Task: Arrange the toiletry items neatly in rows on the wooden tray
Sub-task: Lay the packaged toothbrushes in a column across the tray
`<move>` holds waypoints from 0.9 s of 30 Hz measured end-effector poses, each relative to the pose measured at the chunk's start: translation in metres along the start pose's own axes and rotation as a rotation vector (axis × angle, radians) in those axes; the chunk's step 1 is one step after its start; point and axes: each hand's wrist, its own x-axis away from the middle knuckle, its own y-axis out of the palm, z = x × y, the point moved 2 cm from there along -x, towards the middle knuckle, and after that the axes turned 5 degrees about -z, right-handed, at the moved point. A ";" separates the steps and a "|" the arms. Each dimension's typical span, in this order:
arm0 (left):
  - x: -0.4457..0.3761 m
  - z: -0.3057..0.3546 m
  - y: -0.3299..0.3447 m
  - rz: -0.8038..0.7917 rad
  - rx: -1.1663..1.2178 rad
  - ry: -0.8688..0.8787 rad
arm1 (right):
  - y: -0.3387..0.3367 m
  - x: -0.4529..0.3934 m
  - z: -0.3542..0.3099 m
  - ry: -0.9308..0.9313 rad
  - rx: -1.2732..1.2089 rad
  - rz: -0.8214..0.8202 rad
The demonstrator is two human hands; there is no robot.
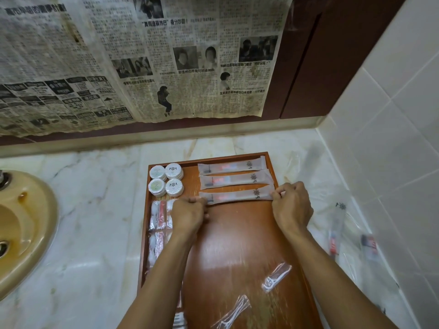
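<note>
From the head camera, a wooden tray (237, 245) lies on a marble counter (95, 210) in a tiled corner. Three long frosted toothbrush packets lie in a row across the tray's far right part; the nearest packet (237, 197) is held at both ends — the left hand (187, 213) pinches its left end with curled fingers, and the right hand (292, 205) pinches its right end the same way. The two other packets (234, 173) lie just beyond it, nearly parallel. At the far left corner sit four round white soaps (166, 180) in a two-by-two block, and below them small sachets (159, 217) line the left edge, partly hidden by the left forearm. Two clear-wrapped floss picks (276, 277) lie loose on the tray's near part. More wrapped items (337, 231) lie on the counter to the right — blurred. A beige sink (23, 233) sits at the left.
</note>
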 end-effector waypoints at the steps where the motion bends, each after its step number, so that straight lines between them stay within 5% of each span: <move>1: -0.002 -0.001 0.001 0.010 -0.020 -0.003 | 0.002 0.000 0.001 -0.019 0.010 0.004; 14: -0.009 -0.002 0.005 0.119 -0.306 0.118 | 0.009 -0.004 0.005 -0.096 0.003 0.067; 27: -0.013 -0.008 0.004 0.127 -0.300 0.123 | 0.010 0.000 0.007 -0.131 0.002 0.040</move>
